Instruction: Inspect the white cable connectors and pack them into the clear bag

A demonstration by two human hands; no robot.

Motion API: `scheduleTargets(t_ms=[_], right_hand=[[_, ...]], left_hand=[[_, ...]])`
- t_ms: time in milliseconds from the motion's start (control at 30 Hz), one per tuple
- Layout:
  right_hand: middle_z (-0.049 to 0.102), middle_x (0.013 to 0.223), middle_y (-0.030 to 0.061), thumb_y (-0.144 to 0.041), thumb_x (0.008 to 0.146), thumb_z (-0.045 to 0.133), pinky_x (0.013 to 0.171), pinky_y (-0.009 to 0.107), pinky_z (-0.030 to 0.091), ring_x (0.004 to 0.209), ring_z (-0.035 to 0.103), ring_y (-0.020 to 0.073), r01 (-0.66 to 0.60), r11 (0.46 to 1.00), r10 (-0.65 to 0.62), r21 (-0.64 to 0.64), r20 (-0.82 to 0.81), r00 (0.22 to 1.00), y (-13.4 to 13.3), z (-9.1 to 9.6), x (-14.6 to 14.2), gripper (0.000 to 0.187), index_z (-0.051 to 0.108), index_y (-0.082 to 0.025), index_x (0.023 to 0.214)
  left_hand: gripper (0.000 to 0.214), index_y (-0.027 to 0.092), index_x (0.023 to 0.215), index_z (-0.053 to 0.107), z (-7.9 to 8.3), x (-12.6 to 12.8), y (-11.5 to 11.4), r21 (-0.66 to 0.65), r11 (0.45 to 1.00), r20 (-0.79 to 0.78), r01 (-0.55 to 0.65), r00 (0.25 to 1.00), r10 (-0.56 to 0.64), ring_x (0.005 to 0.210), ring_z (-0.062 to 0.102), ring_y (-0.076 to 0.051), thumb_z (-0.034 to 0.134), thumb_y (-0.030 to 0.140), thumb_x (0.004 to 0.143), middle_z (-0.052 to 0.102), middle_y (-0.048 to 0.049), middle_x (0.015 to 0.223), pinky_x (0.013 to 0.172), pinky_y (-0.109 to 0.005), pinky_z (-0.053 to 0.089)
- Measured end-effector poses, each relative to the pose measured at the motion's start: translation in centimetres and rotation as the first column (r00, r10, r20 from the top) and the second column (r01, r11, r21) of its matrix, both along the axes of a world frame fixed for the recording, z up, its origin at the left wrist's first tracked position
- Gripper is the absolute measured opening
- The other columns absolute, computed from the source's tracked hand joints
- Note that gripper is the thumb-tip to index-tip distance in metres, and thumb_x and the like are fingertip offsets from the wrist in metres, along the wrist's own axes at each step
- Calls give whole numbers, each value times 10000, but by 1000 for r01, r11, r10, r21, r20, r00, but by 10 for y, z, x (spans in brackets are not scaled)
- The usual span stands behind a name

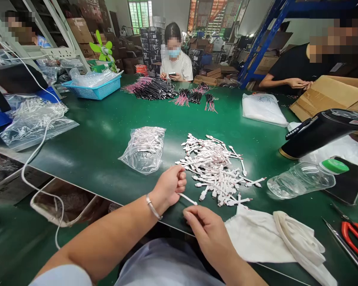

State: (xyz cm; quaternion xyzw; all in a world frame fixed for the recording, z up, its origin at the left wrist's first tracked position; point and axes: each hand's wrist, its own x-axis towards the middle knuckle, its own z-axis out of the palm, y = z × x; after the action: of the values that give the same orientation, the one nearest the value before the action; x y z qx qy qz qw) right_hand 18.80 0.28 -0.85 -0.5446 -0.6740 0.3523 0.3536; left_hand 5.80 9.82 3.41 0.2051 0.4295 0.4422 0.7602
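My left hand [170,186] is closed around a short white cable [187,198], whose free end sticks out toward my other hand. My right hand [207,228] has its thumb and index finger pressed together just below that end; what lies between them, if anything, is hidden. Beyond both hands a loose pile of short white cables [216,167] with flat connectors lies on the green table [101,159]. Left of the pile is a clear plastic bag [146,149] with more white cables in it.
A clear bottle [302,180], a black tumbler [322,131], a white cloth [262,234] and red-handled scissors [355,234] are on the right. Black-and-pink wires [155,88] and a blue basket [97,89] stand farther back. Co-workers sit around the table. A white cord [41,147] hangs at left.
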Motion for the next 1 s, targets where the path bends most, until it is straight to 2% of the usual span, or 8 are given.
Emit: scheduleTargets(t_ms=[167, 267, 433, 533, 633, 733, 833, 1000], right_hand=[[552, 704, -7, -404, 774, 606, 461, 218, 407, 533, 485, 109, 302, 919, -327, 254, 59, 943, 7, -4, 5, 248, 535, -191, 879], [623, 973, 67, -375, 825, 545, 504, 215, 472, 681, 596, 133, 161, 978, -162, 136, -2, 987, 9, -1, 4, 442, 467, -188, 1218], [644, 691, 14, -345, 906, 404, 575, 227, 497, 629, 610, 140, -76, 997, 76, 15, -2, 997, 13, -1, -2, 302, 668, -207, 953], [632, 663, 9, -341, 906, 403, 563, 232, 478, 609, 595, 140, -33, 995, 25, 95, 91, 996, 13, -3, 0, 297, 667, -206, 883], [643, 679, 10, -317, 911, 392, 582, 240, 470, 613, 592, 140, -49, 986, 21, 157, 170, 985, 12, -3, 1, 296, 655, -209, 825], [663, 716, 11, -290, 913, 394, 605, 240, 476, 638, 604, 138, -103, 982, 75, 158, 174, 982, 10, -3, -3, 281, 648, -213, 820], [675, 805, 30, -294, 901, 431, 660, 248, 495, 708, 620, 146, -118, 981, 100, 154, 117, 988, 7, -4, -8, 232, 635, -200, 961], [653, 773, 36, -309, 893, 459, 645, 254, 496, 684, 608, 147, -83, 990, 78, 117, 46, 996, 5, -8, -8, 229, 616, -188, 1008]], left_hand=[[153, 166, 718, 433, 4, 5, -3, 101, 994, 15, -37, 999, 35, 372, 304, -11, 481, 246, 838, 398, 66, 555, 331, -122, 142], [171, 174, 718, 417, 1, 3, -14, 139, 988, 19, -67, 998, 65, 385, 290, -16, 488, 277, 835, 387, 71, 562, 343, -132, 146], [181, 188, 755, 439, -8, -1, -33, 329, 944, -235, -7, 968, 89, 458, 362, -57, 425, 334, 860, 413, 51, 610, 405, -173, 248], [131, 186, 822, 554, -7, -17, -40, 599, 679, -690, 425, 704, 167, 793, 529, -148, 464, 276, 854, 568, -35, 841, 667, -267, 401], [183, 191, 838, 613, -3, -34, -48, 378, 351, -914, 857, 285, 288, 854, 518, -184, 438, 211, 884, 615, -52, 905, 754, -336, 360], [239, 175, 795, 608, 2, -45, -55, 132, 241, -935, 961, 40, 352, 729, 494, -170, 396, 188, 905, 609, -46, 766, 655, -320, 334], [252, 172, 713, 601, 9, -59, -55, 91, 266, -920, 960, -22, 392, 722, 476, -176, 422, 182, 889, 590, -54, 749, 622, -303, 327], [133, 197, 754, 646, 20, -100, -32, 420, 645, -881, 639, 118, 457, 721, 497, -170, 528, 180, 815, 563, -34, 729, 664, -275, 384]])
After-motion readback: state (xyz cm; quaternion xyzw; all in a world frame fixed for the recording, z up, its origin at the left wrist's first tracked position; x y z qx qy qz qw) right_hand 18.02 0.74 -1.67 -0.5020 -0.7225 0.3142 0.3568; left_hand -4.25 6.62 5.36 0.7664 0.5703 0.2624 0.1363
